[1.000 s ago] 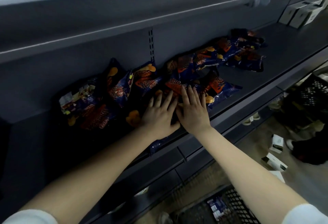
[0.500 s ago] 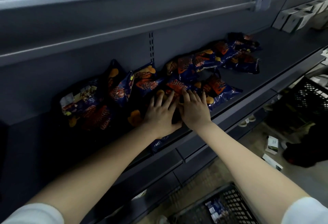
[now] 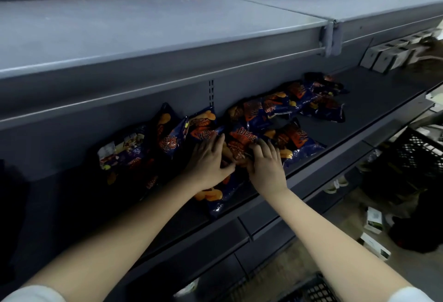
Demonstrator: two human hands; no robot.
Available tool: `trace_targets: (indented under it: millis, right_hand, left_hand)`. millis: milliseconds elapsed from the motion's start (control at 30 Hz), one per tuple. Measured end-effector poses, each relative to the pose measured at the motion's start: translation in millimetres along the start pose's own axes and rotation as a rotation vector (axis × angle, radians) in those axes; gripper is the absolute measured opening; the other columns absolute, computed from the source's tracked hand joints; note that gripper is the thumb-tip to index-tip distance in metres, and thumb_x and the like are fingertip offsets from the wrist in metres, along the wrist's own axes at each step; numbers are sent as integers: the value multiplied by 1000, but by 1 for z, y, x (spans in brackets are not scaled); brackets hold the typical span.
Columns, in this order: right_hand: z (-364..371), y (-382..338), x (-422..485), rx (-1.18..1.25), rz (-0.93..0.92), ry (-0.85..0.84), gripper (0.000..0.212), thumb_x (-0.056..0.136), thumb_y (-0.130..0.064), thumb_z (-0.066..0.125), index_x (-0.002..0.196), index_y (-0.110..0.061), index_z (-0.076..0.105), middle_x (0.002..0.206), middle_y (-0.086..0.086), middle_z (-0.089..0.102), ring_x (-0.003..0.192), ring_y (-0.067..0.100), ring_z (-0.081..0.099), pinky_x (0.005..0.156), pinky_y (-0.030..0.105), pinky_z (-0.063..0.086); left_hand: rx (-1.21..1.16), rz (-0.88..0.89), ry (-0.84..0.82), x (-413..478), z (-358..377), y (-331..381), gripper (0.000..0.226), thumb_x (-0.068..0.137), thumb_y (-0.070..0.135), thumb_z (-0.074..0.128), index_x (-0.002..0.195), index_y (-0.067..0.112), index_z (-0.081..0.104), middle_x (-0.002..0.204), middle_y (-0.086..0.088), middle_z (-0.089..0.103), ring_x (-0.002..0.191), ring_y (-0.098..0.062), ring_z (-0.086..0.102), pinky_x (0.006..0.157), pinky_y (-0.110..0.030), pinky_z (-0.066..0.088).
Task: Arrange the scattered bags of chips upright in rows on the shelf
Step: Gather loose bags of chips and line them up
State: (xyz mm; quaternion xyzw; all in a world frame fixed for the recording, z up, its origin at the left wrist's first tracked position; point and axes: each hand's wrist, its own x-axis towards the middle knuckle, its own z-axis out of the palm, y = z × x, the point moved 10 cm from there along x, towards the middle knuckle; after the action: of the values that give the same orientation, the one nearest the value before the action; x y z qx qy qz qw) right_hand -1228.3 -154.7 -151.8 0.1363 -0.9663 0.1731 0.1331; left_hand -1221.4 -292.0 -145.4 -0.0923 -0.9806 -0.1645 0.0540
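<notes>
Hands on the chips, both of them, mid-shelf: the left hand (image 3: 208, 161) lies flat with its fingers fanned out straight, pressing down on the pile, thumb stretched toward its partner. The right hand (image 3: 266, 166) sits just beside it, fingertips bent over the edge of the centre bag (image 3: 241, 137) and gripping it. The bags of chips (image 3: 282, 106), dark blue with orange print, are strewn along the back of the grey shelf (image 3: 383, 100). A few lean against the rear wall on the left, and the rest lie flat and overlapping in a heap trailing off to the right. One front bag (image 3: 215, 197) lies flat beneath the left wrist, its corner reaching the shelf's lip. Overhead runs the upper shelf (image 3: 167, 26). Pale boxes (image 3: 383, 58) stand at the far right end, and down below there's a black crate (image 3: 424, 155) with white cartons (image 3: 374, 220) on the floor
</notes>
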Motion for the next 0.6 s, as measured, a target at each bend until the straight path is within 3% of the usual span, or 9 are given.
trace_targets:
  millis: [200, 367, 433, 500, 600]
  right_hand:
    - [0, -2, -28, 252, 30, 70, 52, 93, -20, 55, 140, -7, 39, 153, 16, 25, 141, 37, 22, 113, 50, 26]
    - [23, 9, -32, 401, 134, -102, 64, 95, -30, 49, 150, -24, 16, 159, 2, -7, 131, 34, 41, 103, 47, 39]
    - [27, 14, -34, 431, 161, -129, 67, 95, -28, 51, 150, -28, 14, 158, 4, -14, 128, 36, 44, 101, 41, 41]
    - [28, 17, -35, 469, 194, -133, 68, 94, -28, 52, 150, -30, 14, 158, 9, -11, 132, 35, 40, 98, 35, 40]
    - [27, 14, -33, 509, 188, -145, 69, 94, -25, 51, 151, -29, 12, 160, 9, 1, 144, 27, 18, 103, 30, 30]
  left_hand:
    - [-402, -132, -66, 20, -4, -10, 76, 91, 42, 54, 150, 25, 9, 155, -5, 20, 139, -25, 27, 107, -35, 27]
    - [-456, -246, -156, 39, 13, -19, 76, 91, 40, 55, 150, 20, 11, 152, -9, 27, 136, -27, 32, 105, -33, 29]
    - [-439, -301, -188, 42, 23, -25, 77, 90, 42, 55, 150, 19, 13, 150, -11, 31, 135, -29, 34, 104, -33, 30]
    - [-416, -323, -197, 43, 28, -27, 76, 88, 43, 56, 149, 19, 18, 147, -12, 35, 133, -30, 36, 103, -34, 32]
    - [-434, -305, -156, 46, 26, -22, 71, 87, 42, 58, 146, 22, 24, 144, -10, 40, 129, -30, 40, 98, -32, 35]
